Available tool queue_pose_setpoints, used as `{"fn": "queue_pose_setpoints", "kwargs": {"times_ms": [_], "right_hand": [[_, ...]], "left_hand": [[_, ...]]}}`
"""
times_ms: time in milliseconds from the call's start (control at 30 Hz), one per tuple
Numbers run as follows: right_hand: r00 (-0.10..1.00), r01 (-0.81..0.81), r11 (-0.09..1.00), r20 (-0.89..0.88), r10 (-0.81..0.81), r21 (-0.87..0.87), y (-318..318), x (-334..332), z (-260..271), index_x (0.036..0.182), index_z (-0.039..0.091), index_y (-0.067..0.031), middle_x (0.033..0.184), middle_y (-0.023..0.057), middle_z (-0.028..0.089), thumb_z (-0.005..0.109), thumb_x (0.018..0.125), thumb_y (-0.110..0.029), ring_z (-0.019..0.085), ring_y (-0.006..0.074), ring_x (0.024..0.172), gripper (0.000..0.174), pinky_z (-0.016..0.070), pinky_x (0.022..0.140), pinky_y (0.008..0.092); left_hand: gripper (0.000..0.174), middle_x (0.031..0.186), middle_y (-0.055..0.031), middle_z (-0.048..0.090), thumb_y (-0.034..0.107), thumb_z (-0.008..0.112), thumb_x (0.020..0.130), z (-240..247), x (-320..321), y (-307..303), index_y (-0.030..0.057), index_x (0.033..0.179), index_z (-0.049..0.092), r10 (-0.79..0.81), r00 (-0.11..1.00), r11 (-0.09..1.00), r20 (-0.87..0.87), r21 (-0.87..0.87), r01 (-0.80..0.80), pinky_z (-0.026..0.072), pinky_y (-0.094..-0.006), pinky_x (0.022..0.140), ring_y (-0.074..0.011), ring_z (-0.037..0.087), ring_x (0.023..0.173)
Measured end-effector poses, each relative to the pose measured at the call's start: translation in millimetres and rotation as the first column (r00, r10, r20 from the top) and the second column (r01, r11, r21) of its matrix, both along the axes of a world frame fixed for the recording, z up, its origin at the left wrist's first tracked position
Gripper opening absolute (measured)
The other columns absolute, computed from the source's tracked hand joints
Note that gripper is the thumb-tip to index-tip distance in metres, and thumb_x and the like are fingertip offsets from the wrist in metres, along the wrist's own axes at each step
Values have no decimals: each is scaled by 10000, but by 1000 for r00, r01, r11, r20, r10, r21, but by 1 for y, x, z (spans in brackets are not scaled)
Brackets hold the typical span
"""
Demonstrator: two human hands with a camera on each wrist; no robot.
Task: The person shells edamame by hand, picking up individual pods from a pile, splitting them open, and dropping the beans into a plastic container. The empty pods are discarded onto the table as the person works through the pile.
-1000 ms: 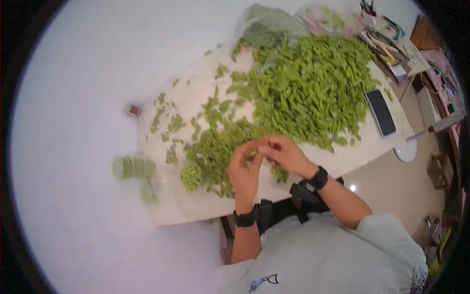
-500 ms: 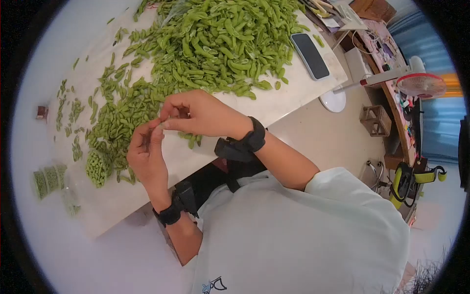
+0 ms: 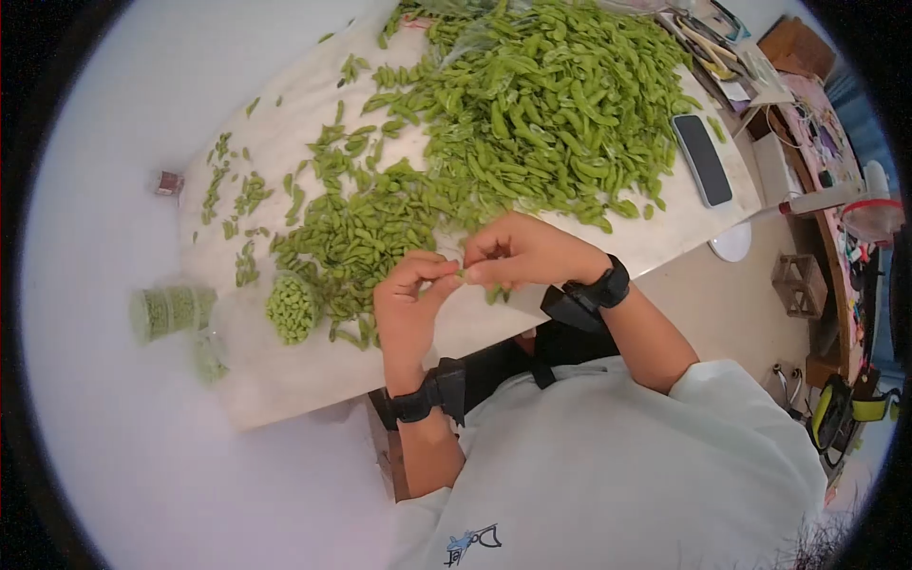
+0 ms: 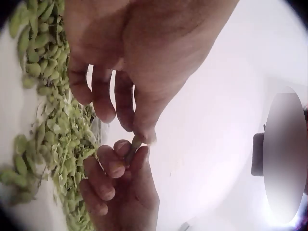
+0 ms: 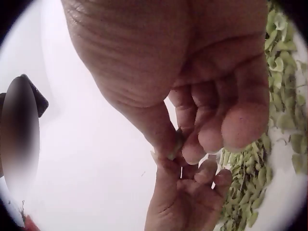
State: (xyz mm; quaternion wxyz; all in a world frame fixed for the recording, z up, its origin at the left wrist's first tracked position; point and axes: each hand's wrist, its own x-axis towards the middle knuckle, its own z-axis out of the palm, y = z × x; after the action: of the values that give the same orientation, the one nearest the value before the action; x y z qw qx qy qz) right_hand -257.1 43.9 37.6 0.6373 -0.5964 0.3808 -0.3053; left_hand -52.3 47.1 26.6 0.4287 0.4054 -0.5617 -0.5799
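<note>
In the head view the left hand [image 3: 408, 309] and the right hand [image 3: 532, 252] meet fingertip to fingertip above the table's near edge. Between them is a small green pod [image 3: 462, 274], pinched by thumb and fingers of both hands. The left wrist view shows the pod [image 4: 136, 142] partly covered by fingertips; in the right wrist view only a bit of the pod [image 5: 178, 143] shows. Left of the hands stands a clear container [image 3: 292, 309] filled with shelled green beans. Behind the hands lie a smaller heap of pods [image 3: 366, 228] and a large pod pile [image 3: 560, 104].
A phone [image 3: 703, 161] lies at the table's right side, near a tray of tools [image 3: 712, 52]. Stacked containers of beans [image 3: 171, 312] stand at the left edge beside a small jar [image 3: 168, 182]. Scattered pods [image 3: 252, 193] dot the left part; a fan [image 3: 871, 218] is far right.
The head view swung right, then partly back, shifting the whole scene. Both hands stay together, with a pod between their fingertips; the fingers have shifted slightly.
</note>
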Motion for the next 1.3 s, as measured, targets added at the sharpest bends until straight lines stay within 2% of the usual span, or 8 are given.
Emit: {"fn": "queue_pose_setpoints", "kwargs": {"times_ms": [333,533,633,733,1067,1167,1233,1300], "right_hand": [[834,197,904,419,-358,380,14,16,-16,795,522,-60,616,-12,521,582,922,-204,498,56,502,201,404,448,194],[717,155,866,549,-429,475,20,16,-20,821,510,-71,623,-11,526,573,931,-226,497,64,495,200,408,444,197],[642,114,850,615,-459,515,23,22,-22,840,506,-74,627,-13,524,551,944,-226,487,66,489,189,399,440,204],[593,113,823,627,-505,557,27,26,-16,851,507,-81,622,-22,504,531,955,-226,458,63,480,180,378,434,212],[390,-46,776,727,-565,629,38,34,-20,928,516,-98,595,-58,396,496,971,-225,326,35,468,136,285,423,197],[326,16,636,598,-733,771,36,32,-11,948,512,-73,584,-63,364,489,974,-226,307,32,469,157,270,423,189],[341,23,688,641,-687,725,29,21,-16,948,508,-52,580,-64,353,494,971,-231,300,31,471,180,263,423,185],[356,70,712,649,-672,699,24,9,-16,946,505,-36,576,-65,345,500,968,-235,294,29,472,200,257,422,181]], "left_hand": [[130,852,-83,607,-81,702,706,1,-35,-1,-26,798,628,296,952,925,76,-269,-267,450,-250,705,-148,557,769],[157,811,-81,609,-83,714,681,0,-46,2,-6,791,632,392,907,861,153,-409,-303,450,-263,687,-172,562,735],[113,944,-90,589,-67,680,751,-7,-45,7,-13,839,635,389,913,848,123,-435,-303,450,-238,712,-151,552,816],[160,831,-74,601,-60,721,687,-1,-53,8,26,800,647,424,902,847,77,-387,-365,448,-273,705,-182,567,770],[147,937,-67,559,-67,718,675,10,-49,17,22,778,662,332,909,841,251,-516,-164,457,-261,728,-181,552,844],[145,954,-64,565,-64,717,672,9,-48,19,19,783,677,241,926,871,290,-487,-74,466,-268,741,-185,565,858],[127,995,-72,577,-56,706,690,1,-41,20,15,793,685,157,915,871,371,-489,49,474,-273,752,-184,578,866],[145,1018,-88,592,-36,681,726,0,-38,18,18,860,685,199,898,905,392,-425,-15,477,-276,758,-181,584,891]]}}
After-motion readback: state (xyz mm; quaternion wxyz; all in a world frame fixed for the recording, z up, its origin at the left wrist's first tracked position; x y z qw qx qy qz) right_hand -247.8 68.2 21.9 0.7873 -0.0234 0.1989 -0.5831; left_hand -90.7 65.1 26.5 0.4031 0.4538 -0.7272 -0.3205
